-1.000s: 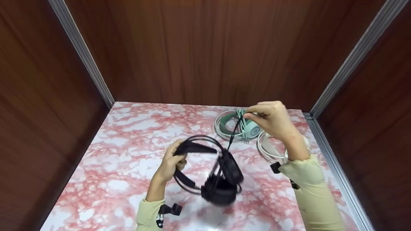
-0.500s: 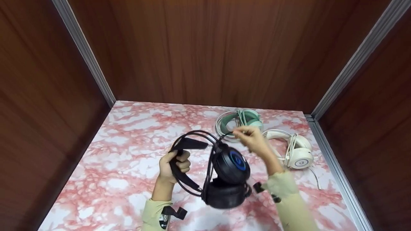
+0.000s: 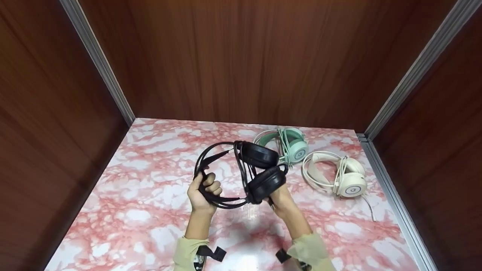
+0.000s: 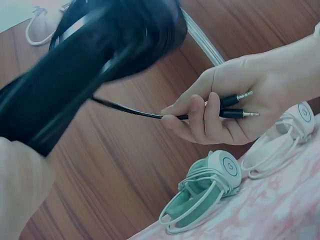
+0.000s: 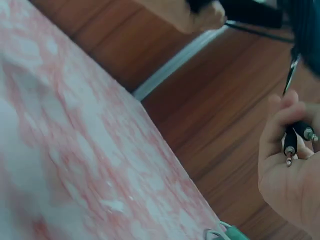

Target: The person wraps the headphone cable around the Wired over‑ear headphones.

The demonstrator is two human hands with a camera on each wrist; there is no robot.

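Above the table my left hand grips the headband of a pair of black headphones, its fingers curled round the band. Both ear cups point to the right, with cable strands running across behind them. My right hand is below the lower ear cup, which hides its fingers in the head view. In the left wrist view that hand pinches the thin black cable, and two black audio plugs with metal tips lie within its curled fingers. The right wrist view shows the same plugs against the palm.
Green headphones with a bundled cable lie at the back right of the pink-marbled table. Cream headphones lie nearer the right edge, one cable end trailing. Brown wooden panels with metal corner strips stand on three sides.
My right hand has come down and inward from the back right, bringing the cable end under the ear cups. The black headphones have tilted and risen slightly, and my left hand keeps its grip.
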